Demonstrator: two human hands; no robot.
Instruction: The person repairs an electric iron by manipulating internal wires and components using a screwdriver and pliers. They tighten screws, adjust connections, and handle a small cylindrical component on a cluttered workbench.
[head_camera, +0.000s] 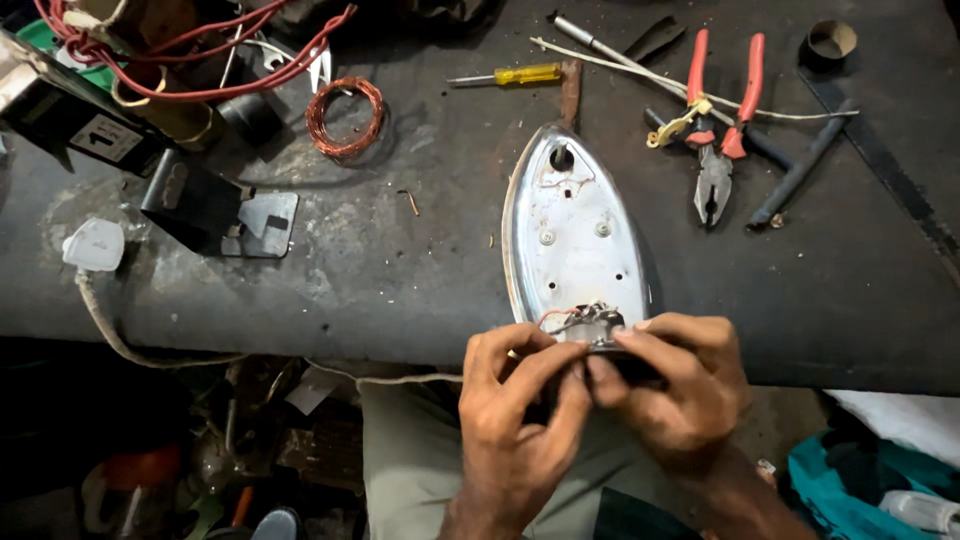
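A shiny metal iron soleplate (570, 230) lies on the dark workbench (400, 270), its pointed tip away from me. At its near end sits a small terminal part with thin red and bare wires (588, 320). My left hand (515, 400) and my right hand (680, 385) meet at that end. The fingertips of both hands pinch the wires and the terminal part. The near edge of the soleplate is hidden behind my fingers.
Red-handled pliers (720, 120), a yellow-handled screwdriver (510, 75), a coil of copper wire (345, 115), a black metal bracket (215, 210), a white plug (95, 245) with its cord, and tangled red wires (200, 60) lie around the bench. Clutter fills the floor below.
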